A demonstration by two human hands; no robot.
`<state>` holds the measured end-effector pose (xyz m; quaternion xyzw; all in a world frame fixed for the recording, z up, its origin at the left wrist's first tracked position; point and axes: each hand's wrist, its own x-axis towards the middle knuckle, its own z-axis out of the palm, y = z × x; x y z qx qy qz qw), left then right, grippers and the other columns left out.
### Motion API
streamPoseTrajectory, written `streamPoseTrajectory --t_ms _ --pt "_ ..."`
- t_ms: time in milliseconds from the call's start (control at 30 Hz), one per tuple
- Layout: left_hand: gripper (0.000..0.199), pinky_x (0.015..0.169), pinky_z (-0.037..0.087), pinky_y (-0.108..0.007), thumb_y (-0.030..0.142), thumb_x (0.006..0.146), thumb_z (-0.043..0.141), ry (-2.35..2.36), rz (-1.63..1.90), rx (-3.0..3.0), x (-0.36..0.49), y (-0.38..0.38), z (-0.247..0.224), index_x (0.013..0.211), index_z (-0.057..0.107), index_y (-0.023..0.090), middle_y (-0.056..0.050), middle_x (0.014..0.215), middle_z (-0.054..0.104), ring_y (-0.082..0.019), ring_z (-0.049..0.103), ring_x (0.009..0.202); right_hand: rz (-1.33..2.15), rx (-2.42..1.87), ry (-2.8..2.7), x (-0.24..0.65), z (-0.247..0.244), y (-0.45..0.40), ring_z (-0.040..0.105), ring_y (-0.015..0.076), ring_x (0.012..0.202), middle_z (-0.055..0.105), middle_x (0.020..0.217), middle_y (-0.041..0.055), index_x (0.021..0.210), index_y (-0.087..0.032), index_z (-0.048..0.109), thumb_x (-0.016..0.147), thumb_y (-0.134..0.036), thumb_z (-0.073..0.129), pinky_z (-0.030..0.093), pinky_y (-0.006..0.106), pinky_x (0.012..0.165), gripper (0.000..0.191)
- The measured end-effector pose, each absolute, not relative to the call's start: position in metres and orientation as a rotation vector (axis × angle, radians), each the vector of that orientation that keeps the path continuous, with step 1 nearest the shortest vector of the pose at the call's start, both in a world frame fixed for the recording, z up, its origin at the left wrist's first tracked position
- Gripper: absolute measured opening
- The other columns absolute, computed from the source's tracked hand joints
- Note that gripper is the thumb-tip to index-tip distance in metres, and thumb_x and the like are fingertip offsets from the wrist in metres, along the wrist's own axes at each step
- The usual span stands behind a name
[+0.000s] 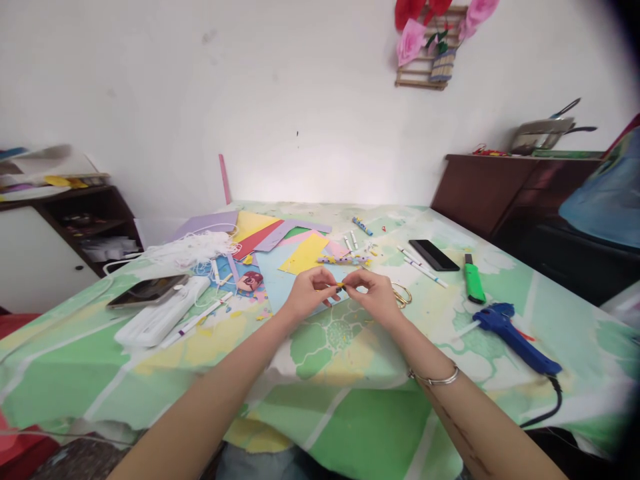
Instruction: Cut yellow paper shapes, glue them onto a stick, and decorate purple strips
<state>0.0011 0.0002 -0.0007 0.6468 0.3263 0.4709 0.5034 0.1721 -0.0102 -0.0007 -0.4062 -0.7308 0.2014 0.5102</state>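
White wall (300,100) behind; table under a green-and-yellow patterned tablecloth (330,347). Far left, a tangle of white cord (187,252) sits loose, partly over coloured paper. Nearer, a dark phone (149,291) lies beside or against a long white case (163,315); cannot tell if propped. Paper sheets overlap toward centre, yellow sheet (305,255) atop light blue sheet (274,283), probably pushed back to leave a working spot.

Left hand (313,292) pinches a tiny yellow-and-dark piece (341,286) at fingertip; right hand (371,293) grips it from the other side. Piece is at near centre, between the hands, just above the blue sheet; two-sided pinch likely steadies something so small.

Gold-handled scissors (403,295) just beside right hand, partly hidden. Farther right, black phone (434,255), then blue glue gun (517,340), handle toward the near right, likely for easy reach; its cord runs to the near edge.

Edges: forearms cross the near one. Left side tight with clutter; more open cloth between scissors and glue gun.
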Motion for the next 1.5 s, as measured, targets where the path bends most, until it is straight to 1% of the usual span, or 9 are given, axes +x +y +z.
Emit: streamPoseTrajectory --t_ms 167,300,733,967,1233,1500 --pt "0.029 0.046 0.050 -0.022 0.036 0.063 0.074 0.806 1.138 1.568 0.0020 0.0005 0.0003 0.070 0.057 0.013 -0.002 0.063 0.063 -0.016 0.066 0.060 0.429 -0.977 -1.779 0.1733 -0.0034 -0.0082 0.064 0.0153 0.066 0.069 0.070 0.0031 0.075 -0.017 0.067 0.070 -0.015 0.059 0.050 0.027 0.062 0.009" --pt "0.028 0.047 0.050 -0.022 0.035 0.062 0.075 0.820 1.150 1.560 0.0022 0.0006 0.0003 0.070 0.059 0.013 -0.002 0.061 0.063 -0.016 0.066 0.060 0.439 -0.980 -1.771 0.1737 -0.0049 -0.0067 0.064 0.0152 0.065 0.069 0.070 0.0027 0.075 -0.017 0.067 0.070 -0.015 0.060 0.050 0.027 0.062 0.009" --pt "0.025 0.046 0.048 -0.021 0.032 0.063 0.073 0.821 1.147 1.551 0.0016 -0.0011 0.0029 0.071 0.060 0.013 -0.002 0.062 0.064 -0.016 0.066 0.060 0.445 -0.980 -1.789 0.1746 -0.0020 -0.0098 0.064 0.0154 0.066 0.070 0.071 0.0029 0.076 -0.018 0.067 0.071 -0.016 0.059 0.049 0.027 0.062 0.009" --pt "0.018 0.047 0.048 -0.021 0.027 0.065 0.071 0.839 1.166 1.567 0.0013 -0.0022 0.0037 0.069 0.061 0.013 -0.002 0.059 0.063 -0.015 0.064 0.058 0.506 -0.946 -1.783 0.1734 -0.0027 -0.0089 0.064 0.0160 0.067 0.070 0.071 0.0031 0.075 -0.018 0.067 0.071 -0.016 0.060 0.051 0.028 0.065 0.008" --pt "0.015 0.049 0.049 -0.022 0.023 0.065 0.069 0.813 1.192 1.583 0.0030 -0.0029 0.0040 0.065 0.057 0.013 -0.002 0.060 0.063 -0.014 0.064 0.060 0.606 -0.933 -1.751 0.1723 -0.0020 -0.0087 0.064 0.0156 0.067 0.068 0.072 0.0039 0.076 -0.017 0.064 0.071 -0.019 0.063 0.052 0.029 0.066 0.005" --pt "0.020 0.049 0.050 -0.022 0.023 0.064 0.071 0.789 1.197 1.581 0.0031 -0.0026 0.0029 0.063 0.053 0.013 -0.001 0.063 0.062 -0.012 0.062 0.059 0.656 -0.932 -1.740 0.1714 -0.0009 -0.0095 0.063 0.0159 0.068 0.068 0.073 0.0036 0.075 -0.017 0.064 0.070 -0.022 0.064 0.052 0.030 0.067 0.006"
